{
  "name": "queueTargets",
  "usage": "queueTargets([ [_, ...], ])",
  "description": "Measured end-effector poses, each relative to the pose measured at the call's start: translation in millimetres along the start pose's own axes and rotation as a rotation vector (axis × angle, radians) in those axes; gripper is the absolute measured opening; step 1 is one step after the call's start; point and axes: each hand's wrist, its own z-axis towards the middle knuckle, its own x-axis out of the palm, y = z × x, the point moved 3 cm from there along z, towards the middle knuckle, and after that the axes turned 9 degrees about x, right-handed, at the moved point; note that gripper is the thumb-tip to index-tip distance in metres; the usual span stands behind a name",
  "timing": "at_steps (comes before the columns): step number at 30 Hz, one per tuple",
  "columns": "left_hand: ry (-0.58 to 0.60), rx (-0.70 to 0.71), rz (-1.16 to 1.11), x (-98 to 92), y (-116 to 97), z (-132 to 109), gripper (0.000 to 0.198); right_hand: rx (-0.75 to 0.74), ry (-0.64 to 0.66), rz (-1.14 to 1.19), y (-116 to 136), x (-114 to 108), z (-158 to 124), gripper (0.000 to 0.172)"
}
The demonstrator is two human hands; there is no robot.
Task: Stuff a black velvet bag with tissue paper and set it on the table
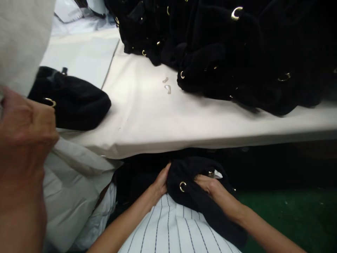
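A black cloth bag [189, 168] with gold-coloured eyelets rests against the striped shirt, below the table's front edge. My left hand [162, 180] grips its left side, with the fingers partly hidden behind the cloth. Curled at the bag's opening is my right hand [209, 185], closed on the dark cloth there; its fingertips are hidden. Just beyond the right knuckles, a bit of white [217, 174] shows inside the opening.
Many black bags with eyelets [210, 63] are heaped on the white-covered table [147, 119]. Another black bag [79, 102] lies at left by a pale board [86, 56]. Someone else's hand [28, 130] holds white sheeting [23, 38]. Small clear scraps [167, 89] lie mid-table.
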Motion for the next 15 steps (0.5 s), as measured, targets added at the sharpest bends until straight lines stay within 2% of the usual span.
queueTargets([
  [5,0.010,0.033,0.021,-6.4,-4,-1,0.028,-0.044,-0.090,-0.152,3,3,-7,0.031],
  [7,0.023,0.041,0.026,-8.1,-6,-1,0.030,-0.043,-0.194,-0.190,3,-4,-21,0.030],
  [9,0.036,0.033,0.034,-8.6,-6,-1,0.032,-0.027,-0.364,-0.171,2,-14,-36,0.023],
  [12,0.049,0.015,0.048,-6.5,-3,-1,0.034,0.118,-0.631,-0.196,-5,-27,-54,0.014],
  [15,0.066,0.009,0.057,-2.2,-3,-1,0.034,0.288,-0.685,-0.248,-19,-26,-58,0.016],
])
